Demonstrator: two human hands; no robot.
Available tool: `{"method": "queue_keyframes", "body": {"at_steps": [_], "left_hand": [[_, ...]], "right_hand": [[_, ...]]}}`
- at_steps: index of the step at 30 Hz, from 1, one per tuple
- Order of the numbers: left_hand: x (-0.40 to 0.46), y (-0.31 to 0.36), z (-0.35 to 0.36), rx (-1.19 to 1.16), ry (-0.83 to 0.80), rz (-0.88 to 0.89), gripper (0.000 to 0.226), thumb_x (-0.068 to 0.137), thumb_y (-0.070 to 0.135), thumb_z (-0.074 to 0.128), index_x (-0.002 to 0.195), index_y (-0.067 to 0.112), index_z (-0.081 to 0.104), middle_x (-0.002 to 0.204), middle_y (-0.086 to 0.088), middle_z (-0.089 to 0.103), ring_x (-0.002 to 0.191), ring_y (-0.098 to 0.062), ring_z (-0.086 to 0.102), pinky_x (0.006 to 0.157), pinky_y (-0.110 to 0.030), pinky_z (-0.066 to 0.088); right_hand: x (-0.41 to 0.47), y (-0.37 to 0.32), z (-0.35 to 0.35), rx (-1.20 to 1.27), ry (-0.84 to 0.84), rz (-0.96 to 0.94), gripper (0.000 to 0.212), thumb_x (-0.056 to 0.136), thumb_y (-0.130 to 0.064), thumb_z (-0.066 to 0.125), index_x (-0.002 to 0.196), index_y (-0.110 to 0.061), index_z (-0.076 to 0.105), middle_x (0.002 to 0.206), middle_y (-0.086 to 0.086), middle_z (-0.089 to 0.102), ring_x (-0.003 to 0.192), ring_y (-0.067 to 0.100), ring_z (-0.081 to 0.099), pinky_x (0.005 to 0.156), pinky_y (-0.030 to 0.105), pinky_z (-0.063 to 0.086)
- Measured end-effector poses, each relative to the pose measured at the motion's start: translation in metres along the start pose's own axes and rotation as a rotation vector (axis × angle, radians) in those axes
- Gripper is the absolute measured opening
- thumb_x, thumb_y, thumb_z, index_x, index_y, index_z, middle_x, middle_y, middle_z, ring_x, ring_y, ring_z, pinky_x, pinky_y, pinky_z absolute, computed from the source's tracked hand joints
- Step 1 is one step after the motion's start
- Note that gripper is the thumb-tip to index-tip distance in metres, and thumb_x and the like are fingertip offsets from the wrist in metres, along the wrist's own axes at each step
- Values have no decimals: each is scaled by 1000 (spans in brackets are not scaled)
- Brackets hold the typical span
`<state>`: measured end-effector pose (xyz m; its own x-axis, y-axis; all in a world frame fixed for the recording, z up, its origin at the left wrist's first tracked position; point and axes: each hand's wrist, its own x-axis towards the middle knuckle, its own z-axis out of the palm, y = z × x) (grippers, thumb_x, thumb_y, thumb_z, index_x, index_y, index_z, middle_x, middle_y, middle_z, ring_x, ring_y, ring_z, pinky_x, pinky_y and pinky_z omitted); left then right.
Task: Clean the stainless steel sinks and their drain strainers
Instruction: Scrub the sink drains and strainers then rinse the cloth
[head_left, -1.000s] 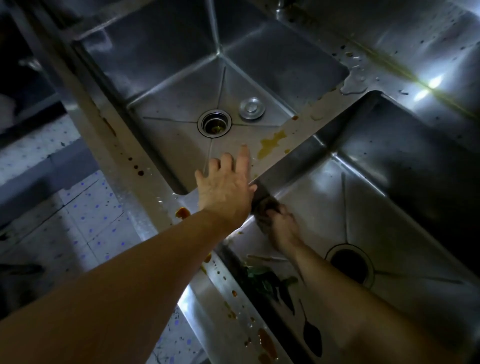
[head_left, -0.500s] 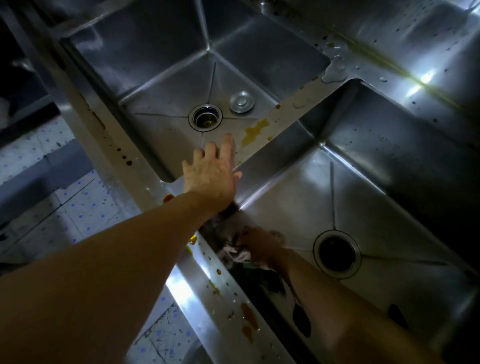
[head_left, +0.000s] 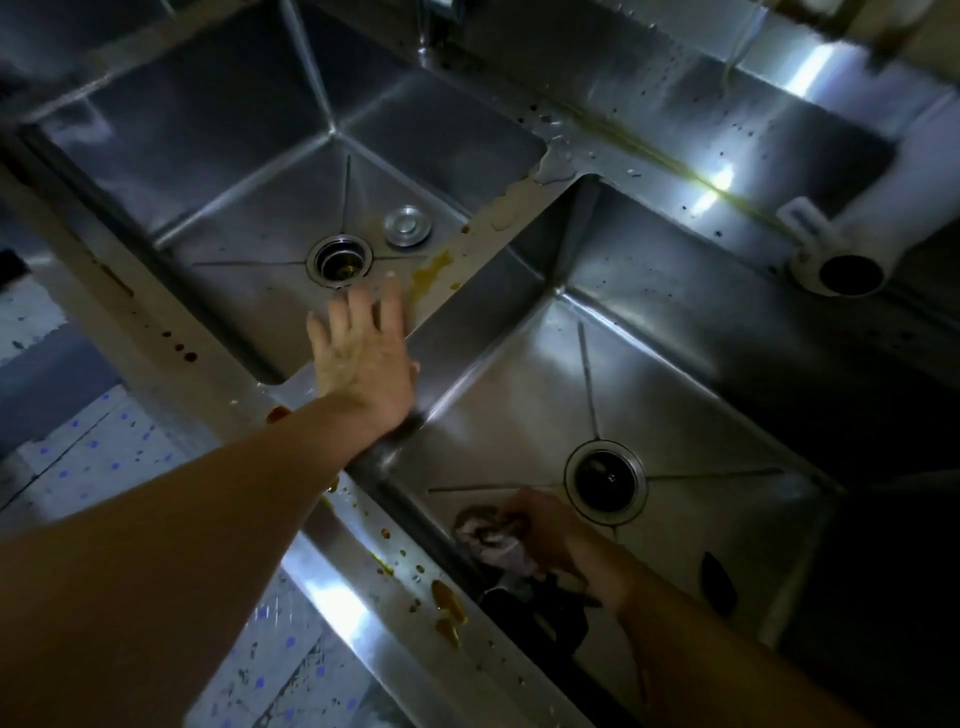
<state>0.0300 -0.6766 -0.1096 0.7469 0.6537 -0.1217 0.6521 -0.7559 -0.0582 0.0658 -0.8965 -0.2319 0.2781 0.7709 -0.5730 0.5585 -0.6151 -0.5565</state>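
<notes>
- Scrubbing is the step in hand: your right hand (head_left: 545, 525) has its fingers curled round a crumpled rag (head_left: 488, 535), pressing it on the floor of the right sink (head_left: 675, 374), close to the near wall.
- Your left hand (head_left: 363, 358) lies flat, fingers straight, on the divider (head_left: 467, 260) between the basins, bracing you.
- Right drain (head_left: 605, 480) sits just beyond and to the right of the rag, so the right hand is much the nearer one.
- Dark leafy scraps (head_left: 535, 608) lie under your right wrist, against the near wall.
- Left sink (head_left: 234, 171) holds its open drain (head_left: 339, 261), with a round stopper (head_left: 408, 225) just beside it.
- Yellow stains (head_left: 434, 267) mark the divider, just ahead of your left fingertips.
</notes>
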Motion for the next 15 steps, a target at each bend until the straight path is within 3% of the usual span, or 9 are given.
{"method": "queue_keyframes", "body": {"at_steps": [2,3,5,7,8,11,15], "left_hand": [[-3,12,-1,68,79,148,93,79,32,65,148,13,6,144,-17,21,126,-37,29,110,-48,24],[-3,19,1,80,107,237,90,77,28,65,147,12,11,145,-16,21,125,-36,30,109,-46,25],[0,35,7,66,102,416,82,77,24,63,147,12,21,148,-14,23,127,-34,31,107,-43,27],[6,52,17,38,6,529,74,79,21,60,145,15,27,148,-9,26,131,-29,30,107,-40,24],[9,60,24,32,-57,554,72,79,19,60,144,16,28,147,-5,29,131,-27,31,107,-39,24],[18,80,50,40,-253,569,66,81,17,59,141,18,30,146,-2,34,133,-23,32,105,-39,26],[26,96,87,85,-479,545,71,83,13,56,146,15,23,152,-5,29,140,-25,27,111,-44,21]], "right_hand": [[-5,8,-15,118,113,79,24,87,-12,57,74,-13,77,79,7,71,76,19,66,76,27,52],[-9,12,-25,124,135,115,19,86,-10,59,81,-15,76,88,5,69,83,19,64,81,30,52],[-5,24,-40,210,163,218,30,86,3,55,104,-16,71,106,3,64,100,19,61,82,24,49],[1,38,-54,278,222,256,33,88,1,54,112,-16,68,115,7,62,111,24,59,85,22,46],[5,42,-60,275,271,289,28,88,-2,57,110,-16,69,117,9,62,112,28,59,88,27,46],[24,55,-72,305,419,271,20,90,-4,58,90,-21,69,108,15,62,96,36,62,80,44,54],[57,73,-69,238,438,291,30,89,-3,57,116,-8,67,123,15,59,115,32,55,98,31,44]]}}
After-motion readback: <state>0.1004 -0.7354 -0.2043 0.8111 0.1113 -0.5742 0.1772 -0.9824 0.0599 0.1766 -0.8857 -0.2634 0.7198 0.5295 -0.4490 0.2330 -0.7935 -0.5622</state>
